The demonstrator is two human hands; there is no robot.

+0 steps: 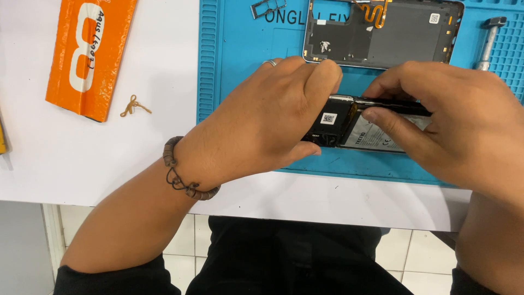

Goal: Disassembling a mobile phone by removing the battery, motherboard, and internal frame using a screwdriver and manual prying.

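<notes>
An opened phone body (355,128), its battery and black inner board showing, lies on a blue repair mat (240,60). My left hand (267,120), with a ring and a beaded bracelet, grips the phone's left end, fingers curled over its top edge. My right hand (458,120) holds the right part, thumb pressed on the battery's upper edge. The phone's grey back cover (382,33) with an orange flex cable lies just beyond the hands on the mat.
An orange padded envelope (87,52) and a small tan rubber band (134,105) lie on the white table at left. A metal SIM tray (267,7) sits at the mat's top. A small metal hammer (488,41) rests at right. The table's near edge is close.
</notes>
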